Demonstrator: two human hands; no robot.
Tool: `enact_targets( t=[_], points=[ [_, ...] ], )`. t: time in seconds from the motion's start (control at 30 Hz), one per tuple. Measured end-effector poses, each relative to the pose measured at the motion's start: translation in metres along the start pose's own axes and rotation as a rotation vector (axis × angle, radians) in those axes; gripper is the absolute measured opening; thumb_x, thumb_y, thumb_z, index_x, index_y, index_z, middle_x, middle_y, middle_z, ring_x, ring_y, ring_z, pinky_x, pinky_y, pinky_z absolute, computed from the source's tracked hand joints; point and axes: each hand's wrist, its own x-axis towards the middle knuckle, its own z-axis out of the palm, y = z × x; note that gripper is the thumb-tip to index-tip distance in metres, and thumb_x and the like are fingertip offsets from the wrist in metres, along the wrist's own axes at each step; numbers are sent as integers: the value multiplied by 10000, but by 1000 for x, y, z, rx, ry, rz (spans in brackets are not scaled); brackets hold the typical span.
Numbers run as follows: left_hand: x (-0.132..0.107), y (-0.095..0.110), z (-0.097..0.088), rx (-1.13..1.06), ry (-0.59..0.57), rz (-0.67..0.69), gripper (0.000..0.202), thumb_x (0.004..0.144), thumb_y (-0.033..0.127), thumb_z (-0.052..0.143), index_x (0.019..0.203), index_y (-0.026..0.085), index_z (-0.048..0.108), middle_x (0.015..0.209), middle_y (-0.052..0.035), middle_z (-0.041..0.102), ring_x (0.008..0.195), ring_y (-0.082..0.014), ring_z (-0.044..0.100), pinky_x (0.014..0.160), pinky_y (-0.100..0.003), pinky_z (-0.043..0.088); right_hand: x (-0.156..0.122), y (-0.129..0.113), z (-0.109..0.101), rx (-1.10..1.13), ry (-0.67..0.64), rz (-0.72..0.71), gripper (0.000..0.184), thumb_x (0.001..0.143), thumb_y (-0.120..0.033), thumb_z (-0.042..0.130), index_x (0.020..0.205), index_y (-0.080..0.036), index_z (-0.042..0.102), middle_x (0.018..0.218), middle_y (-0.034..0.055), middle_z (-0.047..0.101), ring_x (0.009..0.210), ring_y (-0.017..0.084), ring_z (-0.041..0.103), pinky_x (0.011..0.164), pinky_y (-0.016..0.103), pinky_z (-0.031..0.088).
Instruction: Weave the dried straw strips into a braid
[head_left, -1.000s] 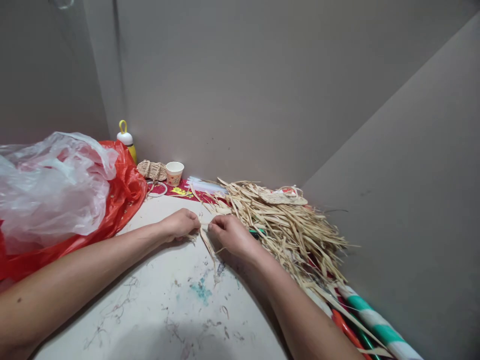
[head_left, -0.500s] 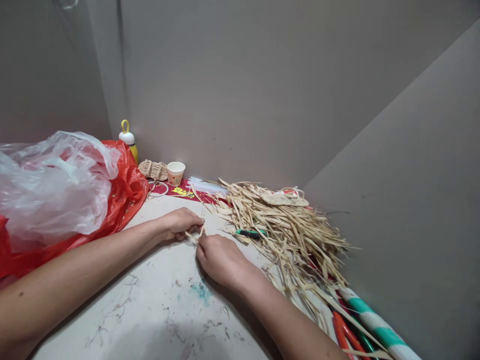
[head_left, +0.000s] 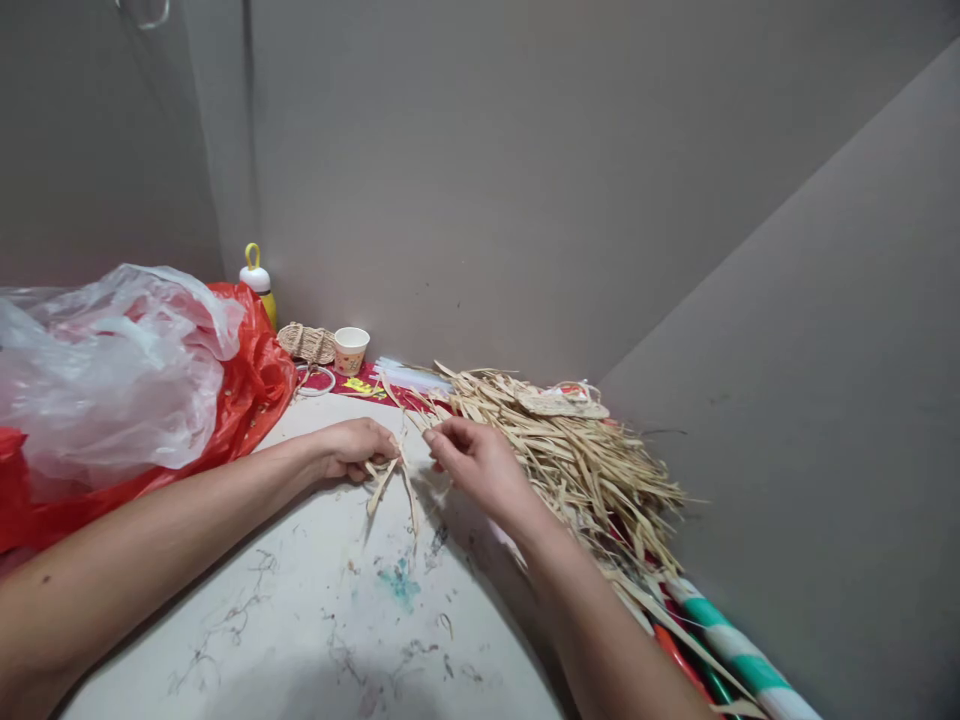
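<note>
My left hand (head_left: pixel 358 448) rests on the white table (head_left: pixel 315 620), its fingers pinched on a small bunch of pale straw strips (head_left: pixel 390 482) whose loose ends fan toward me. My right hand (head_left: pixel 476 462) hovers just to the right, fingers curled and pinching a thin strip at the edge of the big straw pile (head_left: pixel 577 450). The two hands are a few centimetres apart.
A clear plastic bag (head_left: pixel 105 370) over a red bag (head_left: pixel 259 385) fills the left. At the back stand a yellow bottle (head_left: pixel 256 282), a woven straw piece (head_left: pixel 306 342), a paper cup (head_left: pixel 350 349) and a ring (head_left: pixel 316 379). Striped rolls (head_left: pixel 739 660) lie right; grey walls enclose.
My right hand rose from the table near me and moved back right toward the pile. The strips under my left hand now hang loose and spread. The green-handled tool is hidden.
</note>
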Motion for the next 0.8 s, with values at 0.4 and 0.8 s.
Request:
enact_targets(
  t=[0.4,0.8],
  points=[
    [4,-4,-3,5,-53,42,146,606,234,608,639,174,479,448,80,383,343,-32,257,345,-176,130,31,25,31,603,-465,368,55,653,-155,598,683,-130,559,506,22,630,336,49,414,309,158,193],
    [2,-5,-1,115,-6,95,196,670,322,614,642,172,491,453,84,353,340,-35,235,353,-199,116,32,29,33,593,-442,419,23,676,-143,514,659,-159,514,496,-57,500,312,19,286,303,165,117]
  ],
)
